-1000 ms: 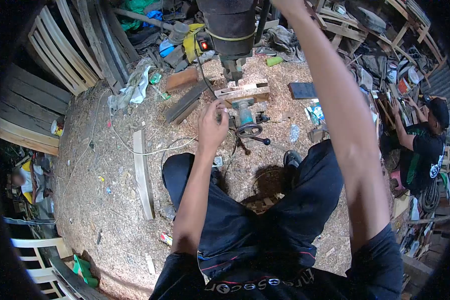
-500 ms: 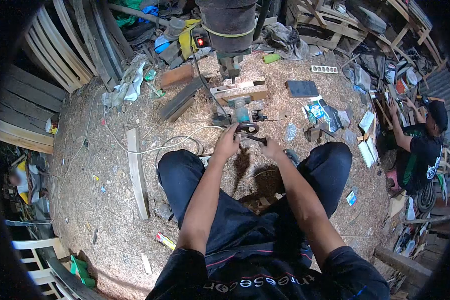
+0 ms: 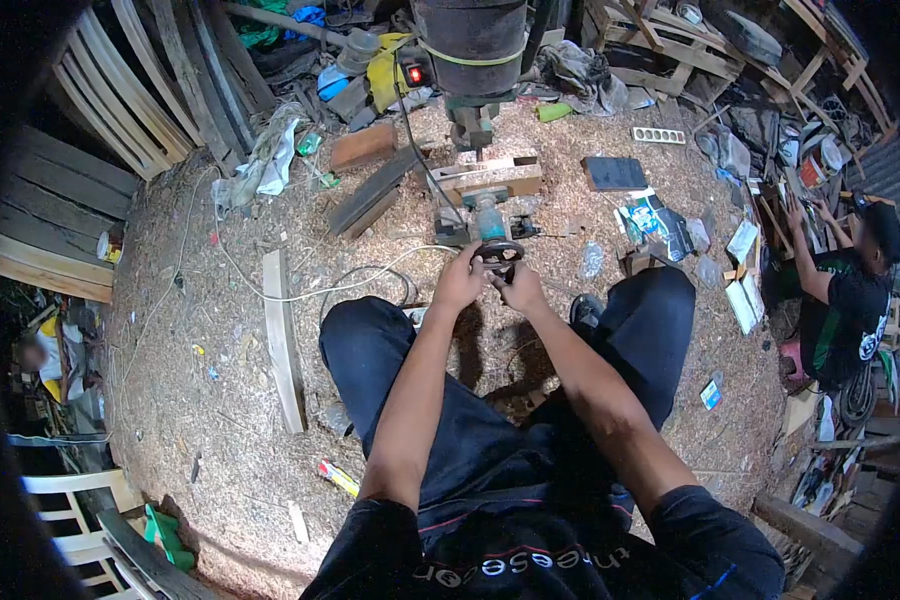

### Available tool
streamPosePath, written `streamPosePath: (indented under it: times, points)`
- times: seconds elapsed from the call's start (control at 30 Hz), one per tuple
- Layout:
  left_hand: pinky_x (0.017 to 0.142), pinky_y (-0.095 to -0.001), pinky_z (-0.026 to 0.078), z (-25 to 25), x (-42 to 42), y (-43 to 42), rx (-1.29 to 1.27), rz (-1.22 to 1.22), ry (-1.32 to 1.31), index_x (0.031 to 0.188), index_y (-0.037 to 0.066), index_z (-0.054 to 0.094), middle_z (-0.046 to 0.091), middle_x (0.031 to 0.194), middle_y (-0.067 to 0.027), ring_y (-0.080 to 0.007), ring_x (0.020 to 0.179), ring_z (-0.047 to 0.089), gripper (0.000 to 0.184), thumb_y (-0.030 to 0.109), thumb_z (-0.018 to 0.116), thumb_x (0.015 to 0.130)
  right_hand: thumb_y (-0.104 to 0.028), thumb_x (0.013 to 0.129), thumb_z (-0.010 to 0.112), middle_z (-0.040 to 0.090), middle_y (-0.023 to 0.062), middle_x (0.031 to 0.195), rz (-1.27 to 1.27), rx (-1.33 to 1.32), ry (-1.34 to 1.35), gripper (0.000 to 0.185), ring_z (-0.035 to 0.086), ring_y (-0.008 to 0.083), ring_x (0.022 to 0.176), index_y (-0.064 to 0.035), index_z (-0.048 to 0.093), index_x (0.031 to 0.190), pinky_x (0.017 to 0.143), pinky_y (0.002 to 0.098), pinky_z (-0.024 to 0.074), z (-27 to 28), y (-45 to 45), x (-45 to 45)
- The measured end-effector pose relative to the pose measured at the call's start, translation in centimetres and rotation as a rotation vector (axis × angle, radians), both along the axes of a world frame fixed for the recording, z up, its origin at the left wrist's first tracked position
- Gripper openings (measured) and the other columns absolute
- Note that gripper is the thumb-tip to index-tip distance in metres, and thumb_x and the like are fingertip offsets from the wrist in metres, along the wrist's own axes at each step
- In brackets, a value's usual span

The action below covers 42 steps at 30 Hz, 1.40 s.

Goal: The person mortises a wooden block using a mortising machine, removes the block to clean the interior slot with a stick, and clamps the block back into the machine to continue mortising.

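Both hands are at the dark handwheel on the near end of a green machine vise. My left hand is closed around the wheel's left rim. On its lower right side my right hand has its fingers curled on the wheel; part of that grip is hidden. Beyond the vise, a light wooden block with a slot along its top sits across the machine. Just above it hangs the machine's tool head, with a dark motor housing over it.
Wood shavings cover the floor. A dark beam, a reddish block and a dark block lie around the machine. A pale cable runs left, past a wooden strip. Another person crouches at the right.
My right hand has moved left, from a dark lever handle beside the wheel to the wheel itself. My left hand stays at the wheel's left side. The view has shifted slightly.
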<state>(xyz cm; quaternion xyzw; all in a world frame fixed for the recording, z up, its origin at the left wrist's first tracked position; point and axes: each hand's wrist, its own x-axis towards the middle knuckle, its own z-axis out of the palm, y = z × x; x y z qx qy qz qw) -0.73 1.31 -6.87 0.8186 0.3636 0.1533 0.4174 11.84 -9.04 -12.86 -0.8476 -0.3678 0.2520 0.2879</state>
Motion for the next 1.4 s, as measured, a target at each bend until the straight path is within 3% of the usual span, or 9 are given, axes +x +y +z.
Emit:
streamPosePath:
  times: [0.2, 0.47, 0.6, 0.8, 0.83, 0.9, 1.0, 1.2, 1.4]
  points:
    - [0.095, -0.0345, 0.045, 1.4, -0.6, 0.4, -0.321, 0.008, -0.006, 0.133, 0.009, 0.055, 0.066, 0.113, -0.0219, -0.0306, 0.107, 0.063, 0.041, 0.030, 0.038, 0.103, -0.027, 0.078, 0.073, 0.067, 0.0283, 0.085, -0.054, 0.070, 0.029, 0.037, 0.066, 0.0429, 0.086, 0.0061, 0.064, 0.092, 0.077, 0.0465, 0.0525, -1.7, -0.1, 0.0]
    - [0.102, -0.0396, 0.040, 0.0, -0.2, 1.9, -0.267, 0.045, 0.032, 0.128, 0.007, 0.060, 0.064, 0.120, -0.0223, -0.0357, 0.117, 0.058, 0.053, 0.041, 0.028, 0.104, -0.021, 0.081, 0.069, 0.067, 0.0280, 0.091, 0.083, 0.009, 0.044, 0.031, 0.066, 0.0424, 0.090, 0.0044, 0.066, 0.098, 0.080, 0.0467, 0.0518, 3.7, 0.1, -1.0]
    - [0.101, -0.0403, 0.041, -1.3, -0.4, 2.2, -0.155, 0.070, -0.020, 0.126, 0.006, 0.061, 0.063, 0.121, -0.0234, -0.0359, 0.116, 0.058, 0.054, 0.043, 0.030, 0.103, -0.011, 0.082, 0.066, 0.066, 0.0267, 0.087, 0.300, 0.385, 0.345, 0.021, 0.065, 0.0420, 0.084, 0.0029, 0.066, 0.098, 0.074, 0.0441, 0.0517, 1.0, 2.5, -4.3]
    - [0.061, -0.0322, 0.045, -2.9, -1.4, 2.8, -0.262, 0.073, -0.081, 0.126, 0.005, 0.062, 0.051, 0.065, -0.0029, -0.0145, 0.060, 0.051, 0.055, 0.044, 0.029, 0.105, -0.007, 0.082, 0.065, 0.064, 0.0285, 0.086, 0.009, 0.316, -0.041, 0.022, 0.062, 0.0472, 0.085, 0.0038, 0.058, 0.101, 0.072, 0.0504, 0.0507, -0.2, 2.1, -6.4]
    - [0.060, -0.0313, 0.044, -2.7, -1.6, 2.9, -0.309, 0.069, -0.096, 0.126, 0.005, 0.062, 0.050, 0.064, -0.0020, -0.0135, 0.060, 0.050, 0.055, 0.044, 0.029, 0.105, -0.009, 0.082, 0.066, 0.062, 0.0280, 0.077, -0.104, 0.382, -0.025, 0.013, 0.061, 0.0488, 0.079, 0.0029, 0.061, 0.080, 0.068, 0.0529, 0.0491, -0.4, 1.9, -6.7]
    - [0.056, -0.0284, 0.040, -2.6, -1.8, 3.1, -0.403, 0.092, -0.146, 0.126, 0.004, 0.062, 0.044, 0.063, 0.0014, -0.0107, 0.057, 0.043, 0.056, 0.044, 0.030, 0.105, -0.009, 0.082, 0.067, 0.065, 0.0258, 0.080, 0.032, 0.345, -0.067, 0.011, 0.063, 0.0457, 0.081, 0.0016, 0.064, 0.085, 0.069, 0.0503, 0.0500, -0.5, 2.5, -6.3]
    - [0.062, -0.0324, 0.046, -3.0, -2.6, 4.1, -0.447, 0.063, -0.052, 0.127, 0.005, 0.061, 0.058, 0.071, -0.0043, -0.0161, 0.064, 0.056, 0.057, 0.045, 0.028, 0.105, -0.011, 0.080, 0.071, 0.064, 0.0243, 0.074, 0.105, 0.348, -0.049, 0.013, 0.063, 0.0439, 0.074, 0.0009, 0.066, 0.076, 0.065, 0.0495, 0.0495, -1.2, 3.2, -5.7]
    - [0.091, -0.0438, 0.047, -2.9, -6.1, 4.3, 0.154, 0.204, 0.004, 0.115, 0.000, 0.063, 0.062, 0.113, -0.0273, -0.0437, 0.103, 0.060, 0.035, 0.026, 0.050, 0.096, -0.019, 0.076, 0.078, 0.061, 0.0258, 0.068, 0.123, 0.373, -0.009, 0.026, 0.060, 0.0457, 0.069, 0.0034, 0.066, 0.071, 0.063, 0.0495, 0.0496, -2.0, 4.0, -6.0]
    - [0.108, -0.0605, 0.024, -5.7, -11.4, 3.6, 0.377, 0.141, 0.205, 0.129, 0.005, 0.052, 0.053, 0.135, -0.0140, -0.0314, 0.130, 0.045, 0.041, 0.018, 0.057, 0.090, -0.026, 0.075, 0.081, 0.068, 0.0260, 0.081, 0.067, 0.214, 0.049, 0.035, 0.068, 0.0384, 0.076, 0.0044, 0.072, 0.089, 0.071, 0.0419, 0.0536, -1.9, 4.1, -6.2]
